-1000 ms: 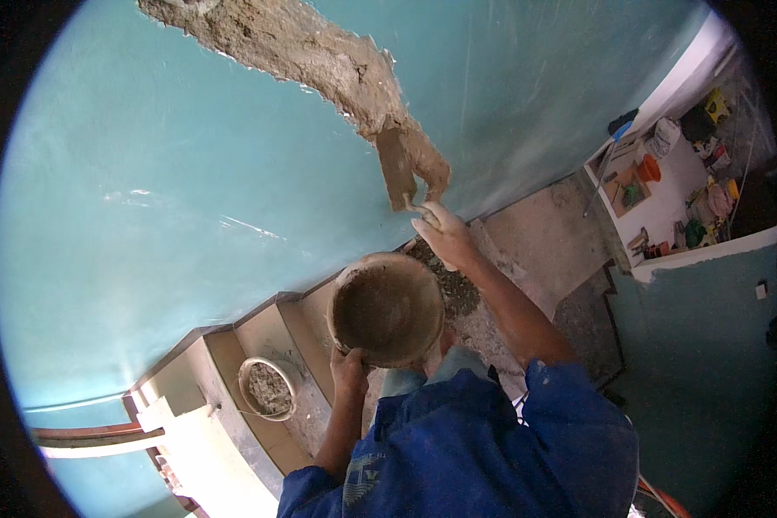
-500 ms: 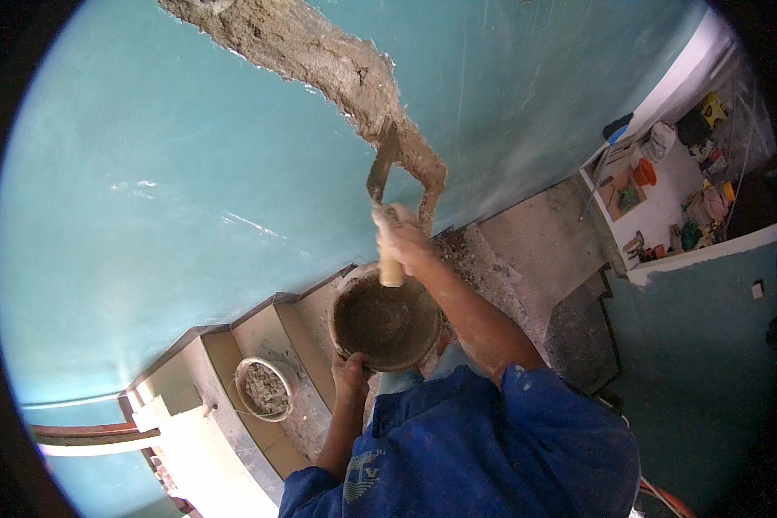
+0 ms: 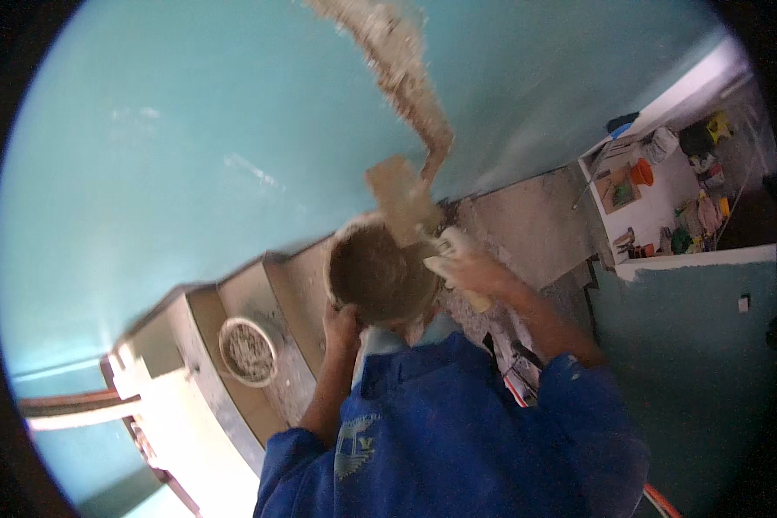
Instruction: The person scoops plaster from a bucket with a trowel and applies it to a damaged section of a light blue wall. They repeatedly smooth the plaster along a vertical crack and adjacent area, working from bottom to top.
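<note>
My left hand (image 3: pixel 344 328) grips the near left rim of a round basin (image 3: pixel 380 276), its inside coated with grey-brown mortar. In my right hand (image 3: pixel 470 269) is a trowel (image 3: pixel 399 197) with a wide flat blade and a pale handle; the fingers are closed round it. The blade, smeared with mortar, is over the basin's far right rim; whether it touches the rim I cannot tell. Beyond the basin, a rough brown strip of bare plaster (image 3: pixel 406 82) runs down the turquoise wall (image 3: pixel 216 112). Motion blurs the trowel and right hand somewhat.
Tiled stairs (image 3: pixel 242 302) descend along the wall on the left, with a bucket (image 3: pixel 249 350) of grey mortar on a step. On the right, a white ledge (image 3: pixel 656 203) carries an orange container (image 3: pixel 641 172) and several jumbled items. Debris lies on the floor by the wall.
My right hand has brought the trowel down from the wall strip to the basin, turning its blade flat. The left hand still holds the basin. The whole view has shifted.
</note>
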